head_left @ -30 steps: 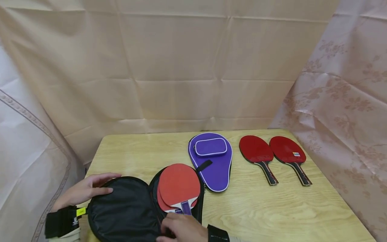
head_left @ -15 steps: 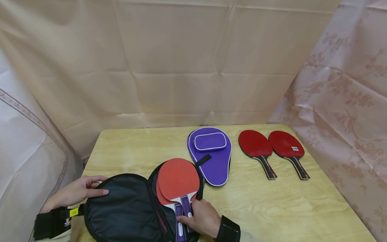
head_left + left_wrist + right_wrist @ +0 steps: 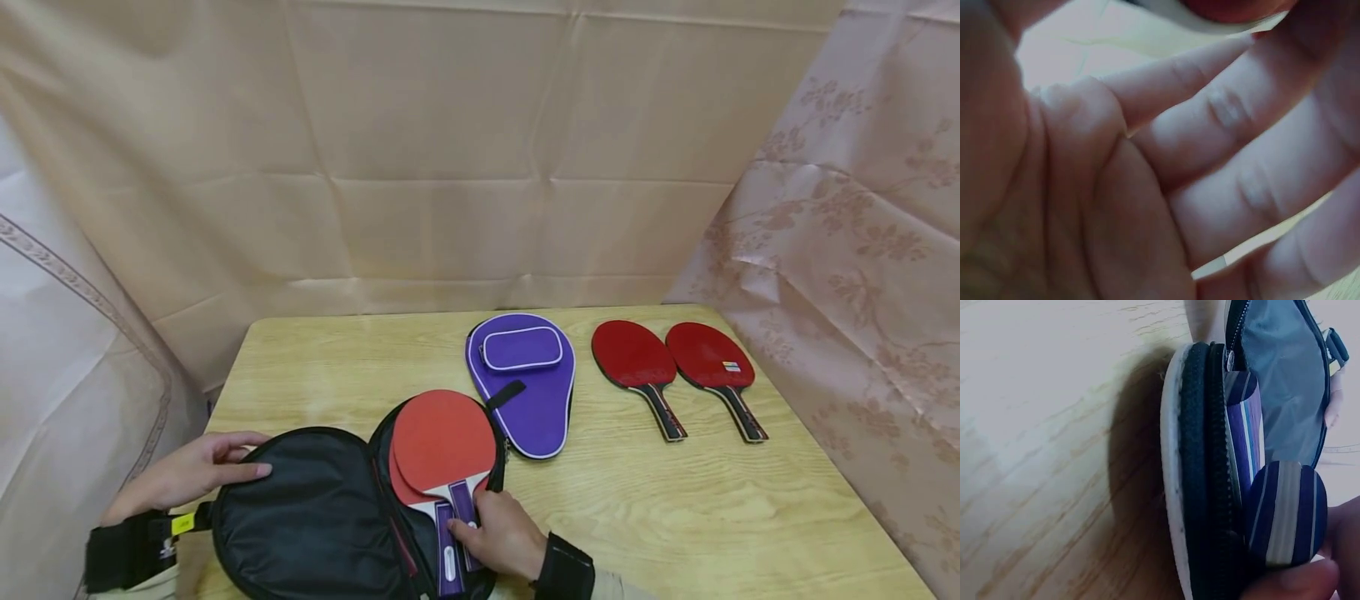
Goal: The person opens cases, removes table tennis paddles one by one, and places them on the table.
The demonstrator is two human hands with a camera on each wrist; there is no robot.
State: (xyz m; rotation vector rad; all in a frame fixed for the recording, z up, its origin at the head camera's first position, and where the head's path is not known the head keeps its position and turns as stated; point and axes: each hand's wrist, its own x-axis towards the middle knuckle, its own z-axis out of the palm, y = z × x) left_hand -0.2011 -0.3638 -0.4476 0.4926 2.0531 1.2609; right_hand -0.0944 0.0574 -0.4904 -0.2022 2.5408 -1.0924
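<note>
A black paddle case (image 3: 315, 517) lies unzipped on the table, its lid folded out to the left. My left hand (image 3: 191, 475) holds the lid's left edge, thumb on top and fingers behind it. In the case's right half, two orange-red table tennis paddles overlap. My right hand (image 3: 506, 533) grips the purple handle of the upper paddle (image 3: 444, 442). The lower paddle (image 3: 448, 546) shows its handle to the left of it. In the right wrist view, the striped handle end (image 3: 1285, 512) stands above the zipped rim (image 3: 1200, 462). Mostly palm and fingers (image 3: 1210, 125) fill the left wrist view.
Behind the black case's right side lies a purple paddle case (image 3: 538, 408) with a small pocket. Two dark red paddles (image 3: 633, 360) with black handles lie side by side at the right of the wooden table (image 3: 637, 525). Cloth drapes (image 3: 450, 167) hang around the table.
My right hand has moved from the case's front edge up and right onto the paddle handles, now gripping the upper one. My left hand stays at the lid's edge. The view has tilted slightly downward.
</note>
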